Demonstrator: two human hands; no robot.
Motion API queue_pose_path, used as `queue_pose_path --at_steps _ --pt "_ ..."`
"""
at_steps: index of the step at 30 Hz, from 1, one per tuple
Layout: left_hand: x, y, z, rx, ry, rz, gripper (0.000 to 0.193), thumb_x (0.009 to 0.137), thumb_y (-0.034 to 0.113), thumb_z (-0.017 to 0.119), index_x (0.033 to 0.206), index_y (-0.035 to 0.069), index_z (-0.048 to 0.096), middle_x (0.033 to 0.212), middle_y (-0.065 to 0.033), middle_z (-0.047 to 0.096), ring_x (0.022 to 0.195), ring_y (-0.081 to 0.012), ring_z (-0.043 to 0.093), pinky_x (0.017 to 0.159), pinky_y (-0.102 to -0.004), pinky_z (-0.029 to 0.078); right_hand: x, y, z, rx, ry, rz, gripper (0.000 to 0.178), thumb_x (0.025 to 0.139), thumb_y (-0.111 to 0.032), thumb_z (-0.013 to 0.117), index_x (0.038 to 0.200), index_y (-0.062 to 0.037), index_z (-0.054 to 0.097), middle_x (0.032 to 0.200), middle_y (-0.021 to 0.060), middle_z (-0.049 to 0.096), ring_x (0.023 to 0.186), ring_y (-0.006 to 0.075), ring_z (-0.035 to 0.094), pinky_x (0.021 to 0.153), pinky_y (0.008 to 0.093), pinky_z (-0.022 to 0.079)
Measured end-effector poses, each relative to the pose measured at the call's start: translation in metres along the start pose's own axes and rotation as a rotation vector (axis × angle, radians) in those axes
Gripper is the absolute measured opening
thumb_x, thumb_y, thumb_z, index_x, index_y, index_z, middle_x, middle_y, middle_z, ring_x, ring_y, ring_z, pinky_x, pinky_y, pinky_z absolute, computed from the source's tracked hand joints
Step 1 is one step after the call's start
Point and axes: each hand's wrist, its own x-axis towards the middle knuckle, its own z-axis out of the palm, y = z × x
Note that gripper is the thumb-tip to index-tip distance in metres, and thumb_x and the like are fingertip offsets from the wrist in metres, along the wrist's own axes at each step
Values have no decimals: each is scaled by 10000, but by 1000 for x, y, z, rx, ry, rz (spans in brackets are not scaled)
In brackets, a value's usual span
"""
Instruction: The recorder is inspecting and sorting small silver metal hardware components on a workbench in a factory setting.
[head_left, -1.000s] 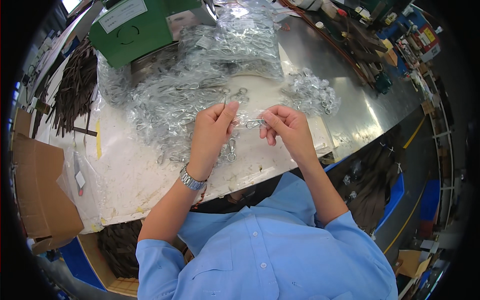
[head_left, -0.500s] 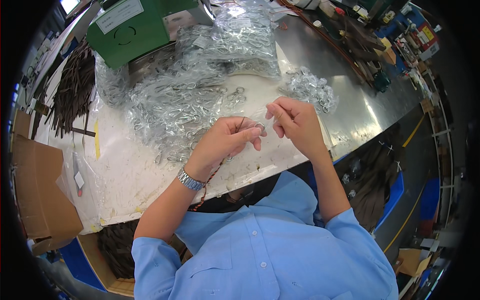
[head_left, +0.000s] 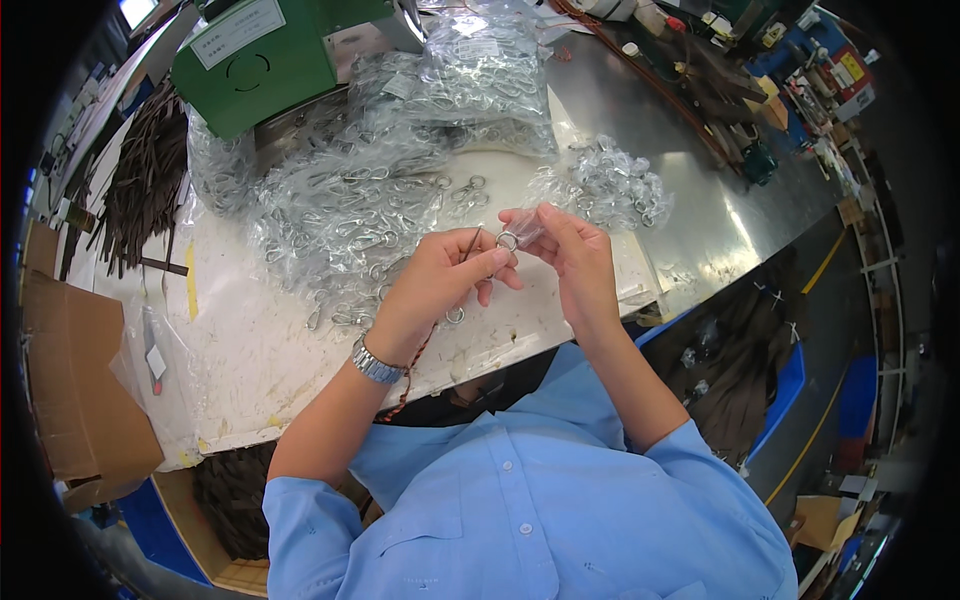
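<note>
My left hand pinches a metal ring between thumb and fingers, over the near part of the white worktop. A thin dark strip sticks up from the same hand; the rest of it is hidden. My right hand grips a small clear plastic bag, which is right up against the ring. Close beyond and left of my hands spreads a heap of metal snap hooks in clear plastic. A few loose hooks lie just beyond the left hand.
A pile of crumpled clear bags lies beyond my right hand. At the back stand a large bag of hooks and a green machine. Dark strips, a cutter knife and a cardboard box are at left.
My right hand has come down and left to meet the left hand. The clear bag now shows stretched beside the ring. The left hand has shifted slightly left.
</note>
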Motion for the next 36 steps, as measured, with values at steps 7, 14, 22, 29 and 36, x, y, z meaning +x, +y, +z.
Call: queue_pose_path --at_steps 7,14,22,29,36 --pt "0 -1 -4 -58 35 58 205 1064 205 723 1136 25 793 1007 -30 790 606 2 408 533 -182 321 2 -2 -1 11 60 -22 399 1124 -343 635 1142 21 797 1170 172 817 1019 184 782 923 325 597" --pt "2 -2 -1 -145 227 180 238 1063 146 705 1230 -4 785 982 -54 802 584 6 422 516 -178 329 2 3 1 1 7 -7 416 1148 -346 579 1215 23 758 1194 199 805 1082 230 792 994 366 614" --pt "-1 -1 8 -66 242 187 248 1077 101 653 1282 -11 738 1060 -128 833 565 6 421 512 -167 340 -1 3 10 94 10 -28 406 1147 -306 592 1236 58 750 1191 208 800 1073 238 792 994 365 624" --pt "-2 0 10 -22 231 148 241 1071 86 638 1283 -2 712 1052 -128 831 548 11 404 501 -169 332 3 5 5 78 55 -24 433 1160 -308 531 1342 53 688 1288 229 769 1147 256 777 1067 398 592" --pt "-1 -1 9 -68 256 153 249 1067 87 644 1292 -7 694 1043 -129 830 542 6 403 495 -172 333 -4 4 17 66 12 -17 455 1157 -310 518 1362 66 672 1303 237 763 1180 264 767 1117 408 560"
